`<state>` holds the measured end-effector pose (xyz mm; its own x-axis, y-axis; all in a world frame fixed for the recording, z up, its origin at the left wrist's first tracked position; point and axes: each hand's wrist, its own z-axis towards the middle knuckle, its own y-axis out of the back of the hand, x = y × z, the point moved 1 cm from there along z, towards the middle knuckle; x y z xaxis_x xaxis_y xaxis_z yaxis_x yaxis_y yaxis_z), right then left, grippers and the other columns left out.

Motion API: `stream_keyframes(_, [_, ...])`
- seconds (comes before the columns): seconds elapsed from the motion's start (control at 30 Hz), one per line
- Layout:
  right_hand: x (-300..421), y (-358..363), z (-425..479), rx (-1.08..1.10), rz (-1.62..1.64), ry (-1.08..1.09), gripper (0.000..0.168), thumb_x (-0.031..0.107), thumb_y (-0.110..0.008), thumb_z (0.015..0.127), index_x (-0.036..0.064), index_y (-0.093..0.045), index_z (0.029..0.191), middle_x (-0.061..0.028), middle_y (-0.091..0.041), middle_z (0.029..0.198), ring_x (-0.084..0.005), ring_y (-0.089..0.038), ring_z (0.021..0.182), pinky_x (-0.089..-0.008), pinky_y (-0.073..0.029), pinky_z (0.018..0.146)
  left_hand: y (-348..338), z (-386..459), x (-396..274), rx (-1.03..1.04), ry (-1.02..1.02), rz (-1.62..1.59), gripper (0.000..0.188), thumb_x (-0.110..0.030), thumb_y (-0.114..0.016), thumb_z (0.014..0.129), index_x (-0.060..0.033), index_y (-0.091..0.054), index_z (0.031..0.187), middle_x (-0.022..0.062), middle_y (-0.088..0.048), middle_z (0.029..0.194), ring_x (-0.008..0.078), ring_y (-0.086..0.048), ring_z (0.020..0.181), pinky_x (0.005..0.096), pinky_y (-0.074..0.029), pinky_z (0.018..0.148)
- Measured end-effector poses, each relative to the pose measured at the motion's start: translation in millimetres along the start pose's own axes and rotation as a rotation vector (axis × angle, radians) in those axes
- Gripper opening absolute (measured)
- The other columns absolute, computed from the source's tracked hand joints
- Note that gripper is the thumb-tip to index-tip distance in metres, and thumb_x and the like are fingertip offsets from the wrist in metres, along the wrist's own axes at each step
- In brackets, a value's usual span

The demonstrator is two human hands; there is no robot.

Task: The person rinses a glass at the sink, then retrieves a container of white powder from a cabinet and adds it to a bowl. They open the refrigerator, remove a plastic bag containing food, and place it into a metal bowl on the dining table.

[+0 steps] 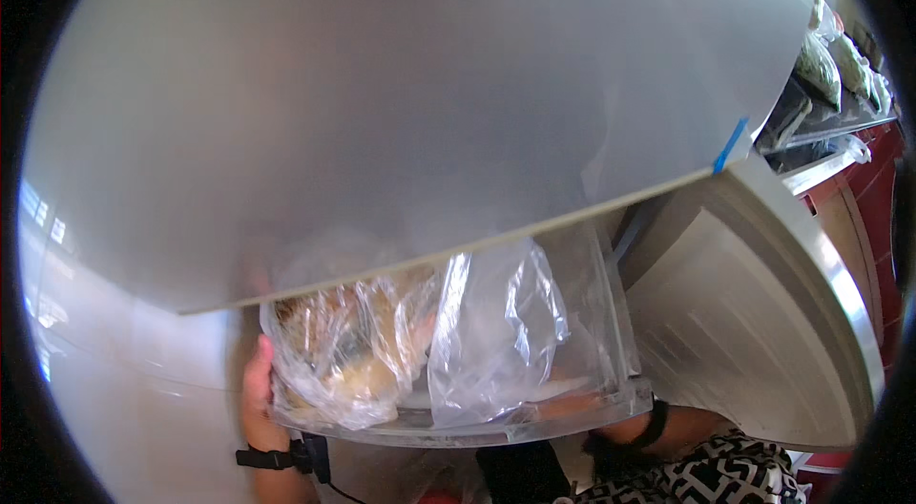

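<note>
A clear plastic refrigerator drawer lies before me, partly under a large grey panel. My left hand grips its left side, thumb upright along the wall. My right hand shows blurrily through the clear plastic at the right front; its fingers are hard to make out, and I cannot tell whether it lies inside or beneath the drawer. In the drawer, a clear plastic bag with brownish and yellowish food lies at the left. Beside it is another transparent plastic bag, its contents unclear.
The large grey panel, seemingly an appliance door, overhangs the drawer's far part; blue tape marks its corner. An open lower door stands at the right. Filled plastic bags lie on a counter beyond. White tiles are at the left.
</note>
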<state>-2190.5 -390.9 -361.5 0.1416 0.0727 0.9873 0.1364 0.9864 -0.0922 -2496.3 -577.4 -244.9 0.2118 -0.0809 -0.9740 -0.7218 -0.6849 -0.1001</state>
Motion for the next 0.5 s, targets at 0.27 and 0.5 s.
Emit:
stream_keyframes(0.27, [137,74,-5,-0.37,0.769,-0.038,0.064,0.029,-0.052,0.092,0.005,-0.019,0.142,-0.0252,-0.05,0.124,-0.0315,-0.055,0.109,-0.0412,-0.048,0.084,-12,4,-23,-0.052,0.048,0.069,0.07,-0.05,-0.058,0.085,0.0006,-0.042,0.131,0.0086,-0.052,0.126,0.0194,-0.048,0.114,0.0331,-0.036,0.098])
stream_keyframes(0.5, [149,51,6,-0.625,0.267,-0.23,0.072,-0.011,-0.048,0.083,0.008,-0.015,0.144,-0.016,-0.057,0.106,-0.0239,-0.059,0.096,-0.0371,-0.052,0.076,-8,7,-30,-0.076,0.097,0.244,0.073,-0.047,-0.062,0.083,0.0029,-0.041,0.131,0.0113,-0.052,0.125,0.0216,-0.05,0.113,0.0328,-0.036,0.098])
